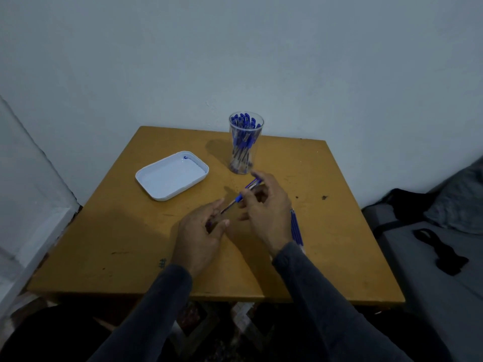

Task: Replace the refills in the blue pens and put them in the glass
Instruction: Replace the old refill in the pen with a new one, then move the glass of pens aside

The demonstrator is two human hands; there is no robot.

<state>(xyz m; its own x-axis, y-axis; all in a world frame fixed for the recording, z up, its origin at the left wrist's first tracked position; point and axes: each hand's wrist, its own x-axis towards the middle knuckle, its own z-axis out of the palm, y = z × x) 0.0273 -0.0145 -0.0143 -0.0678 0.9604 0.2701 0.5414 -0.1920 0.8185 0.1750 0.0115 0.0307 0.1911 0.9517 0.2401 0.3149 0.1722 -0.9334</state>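
Head view looks down on a scuffed mustard-yellow wooden table (104, 244) set against a plain pale wall (235, 48), with grey bedding (431, 257) at its right. Both hands meet over the middle: the right hand (266, 207) pinches a blue capped ballpoint pen (241, 195), the left hand (201, 231) grips its lower end. Behind stands a clear glass (245, 142) full of blue pens, beside an empty white plastic tray (172, 175). Loose blue refills (296, 226) lie right of the right wrist. No writing is legible.

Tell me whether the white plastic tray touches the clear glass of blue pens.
Apart. The head view shows bare yellow tabletop between the white plastic tray and the clear glass of blue pens.
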